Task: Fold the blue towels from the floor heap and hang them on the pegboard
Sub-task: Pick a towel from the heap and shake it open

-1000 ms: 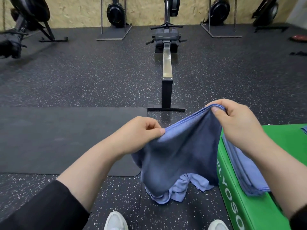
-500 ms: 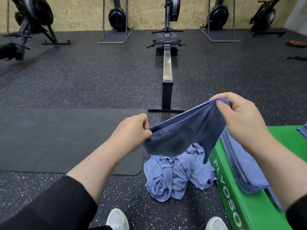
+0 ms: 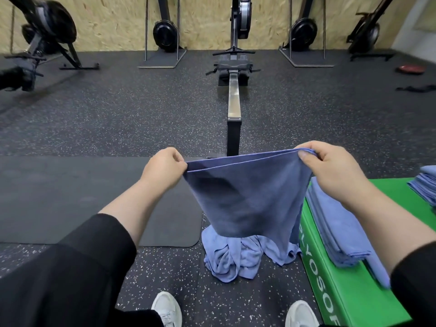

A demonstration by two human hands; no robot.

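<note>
Floor: heap (image 3: 243,253) is lying crumpled by the box's (image 3: 354,300) near-left corner.
Box: folded stack (image 3: 335,230) is overhanging its left edge, likely to slide.
Towel (image 3: 245,197): hanging doubled over the heap.
Hands: left (image 3: 162,172) and right (image 3: 330,171) are pinching its top corners; layers could slip askew.

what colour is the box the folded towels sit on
Bright green box with pale lettering, seen in the head view.

A dark speckled rubber floor (image 3: 118,119) carries a black mat (image 3: 70,197) on the left, a crumpled heap of blue towels (image 3: 236,258) in front of two white shoes (image 3: 166,308), a rowing machine (image 3: 234,95) beyond, and a green box (image 3: 349,298) on the right. Folded blue towels (image 3: 335,227) lie on the box.
</note>
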